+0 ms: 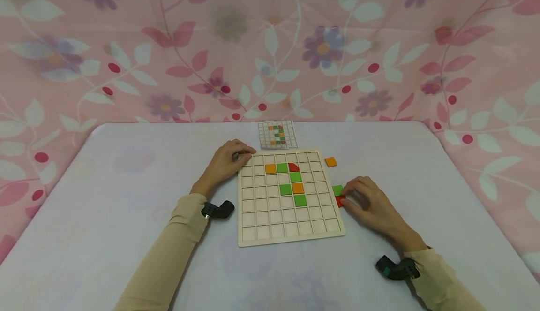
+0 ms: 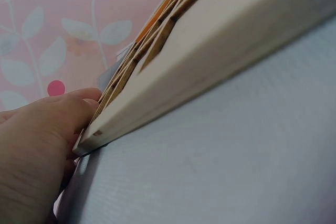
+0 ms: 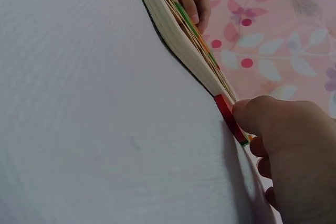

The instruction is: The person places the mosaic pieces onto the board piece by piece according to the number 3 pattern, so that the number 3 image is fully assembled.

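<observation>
A pale wooden grid board [image 1: 291,230] lies on the table, with several orange, green and red tiles set in its squares. My left hand [image 1: 224,164] grips the board's far left corner, thumb along the edge; its other fingers are partly hidden behind the corner in the left wrist view. Beside the board's right edge lie a green tile [image 1: 337,190] and, nearer me, a red tile [image 1: 339,201]. My right hand [image 1: 374,208] pinches at the red tile with thumb and index finger, the index fingertip close to the green tile. In the right wrist view the thumb [image 3: 257,114] overlaps the red tile's end.
A small pattern card [image 1: 277,134] with a coloured grid sits just behind the board. An orange tile [image 1: 331,161] lies off the board's far right corner. The white table [image 1: 139,175] ends at a pink floral cloth backdrop [image 1: 270,57].
</observation>
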Tool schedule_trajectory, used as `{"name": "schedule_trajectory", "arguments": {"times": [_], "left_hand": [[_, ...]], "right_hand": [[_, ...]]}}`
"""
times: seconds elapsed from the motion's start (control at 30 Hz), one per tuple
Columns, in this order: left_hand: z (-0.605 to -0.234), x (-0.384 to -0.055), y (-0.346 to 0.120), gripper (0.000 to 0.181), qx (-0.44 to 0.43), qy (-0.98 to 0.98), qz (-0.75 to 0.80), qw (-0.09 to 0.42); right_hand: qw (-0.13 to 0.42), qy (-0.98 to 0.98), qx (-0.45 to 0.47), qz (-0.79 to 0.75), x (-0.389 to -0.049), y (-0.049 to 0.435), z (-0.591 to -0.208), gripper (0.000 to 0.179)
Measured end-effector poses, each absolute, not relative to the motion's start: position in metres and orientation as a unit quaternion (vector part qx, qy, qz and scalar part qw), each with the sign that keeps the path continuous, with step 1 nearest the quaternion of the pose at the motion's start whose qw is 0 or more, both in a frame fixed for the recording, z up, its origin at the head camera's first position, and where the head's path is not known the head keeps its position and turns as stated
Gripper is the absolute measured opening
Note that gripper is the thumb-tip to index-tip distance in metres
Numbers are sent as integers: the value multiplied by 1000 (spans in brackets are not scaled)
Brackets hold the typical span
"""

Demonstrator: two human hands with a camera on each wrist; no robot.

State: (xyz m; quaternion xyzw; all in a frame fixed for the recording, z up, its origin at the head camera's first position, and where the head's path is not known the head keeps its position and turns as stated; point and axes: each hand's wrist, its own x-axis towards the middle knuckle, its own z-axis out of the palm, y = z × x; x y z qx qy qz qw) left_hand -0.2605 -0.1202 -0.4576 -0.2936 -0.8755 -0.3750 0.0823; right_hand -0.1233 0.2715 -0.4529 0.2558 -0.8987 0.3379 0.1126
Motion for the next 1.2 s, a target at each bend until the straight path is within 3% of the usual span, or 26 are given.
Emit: {"name": "schedule_trajectory", "arguments": {"times": [1.2], "left_hand": [[-455, -259, -119, 17, -290, -878, -371, 83]], "right_hand": [[110, -896, 289, 320, -122, 275, -455, 35]]}}
